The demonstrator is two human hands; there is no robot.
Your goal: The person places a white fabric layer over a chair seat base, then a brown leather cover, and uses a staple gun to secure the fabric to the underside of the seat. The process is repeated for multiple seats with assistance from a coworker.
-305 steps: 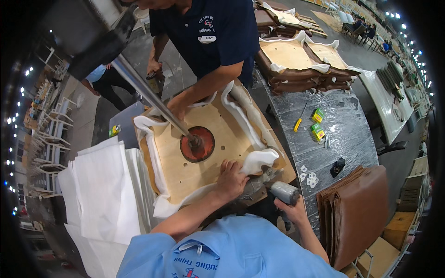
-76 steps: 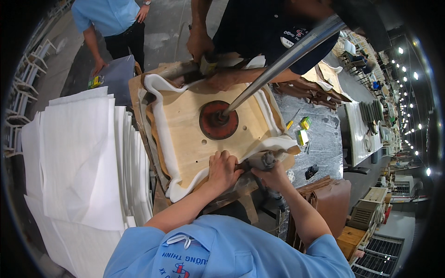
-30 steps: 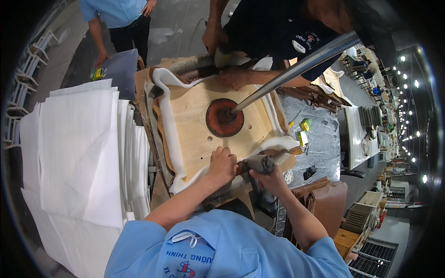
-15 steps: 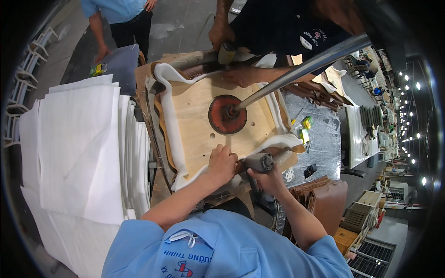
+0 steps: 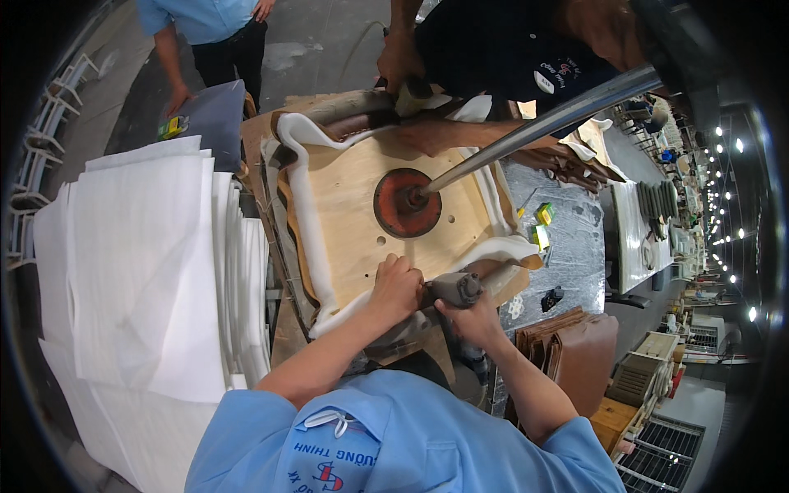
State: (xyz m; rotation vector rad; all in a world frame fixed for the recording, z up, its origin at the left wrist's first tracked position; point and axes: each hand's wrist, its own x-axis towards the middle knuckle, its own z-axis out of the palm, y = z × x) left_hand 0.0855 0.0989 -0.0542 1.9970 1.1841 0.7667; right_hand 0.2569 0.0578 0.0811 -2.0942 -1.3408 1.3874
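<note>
A wooden seat board [image 5: 341, 222] lies underside up, edged with white padding [image 5: 308, 222] and brown cover material [image 5: 292, 238]. A red round press disc [image 5: 394, 218] on a slanting metal pole [image 5: 526, 131] bears on its middle. At the near edge, my left hand [image 5: 397, 287] is closed with bent fingers on the edge of the cover, its fingertips partly hidden. Just right of it, my right hand [image 5: 477, 319] grips a grey staple gun [image 5: 454, 289], whose nose points left toward that same edge, close to my left fingers.
Across the board, a co-worker in dark clothing holds another staple gun [image 5: 413, 97]. White padding sheets [image 5: 140, 263] are stacked at left. Folded brown covers [image 5: 583, 361] lie at right, beside a plastic-covered table [image 5: 567, 238] with small yellow-green boxes [image 5: 545, 214]. Another person stands at the far left.
The staple gun in my right hand has shifted slightly left, nearer my left hand. My left hand stays at the edge. The co-worker's staple gun has moved slightly to the right.
</note>
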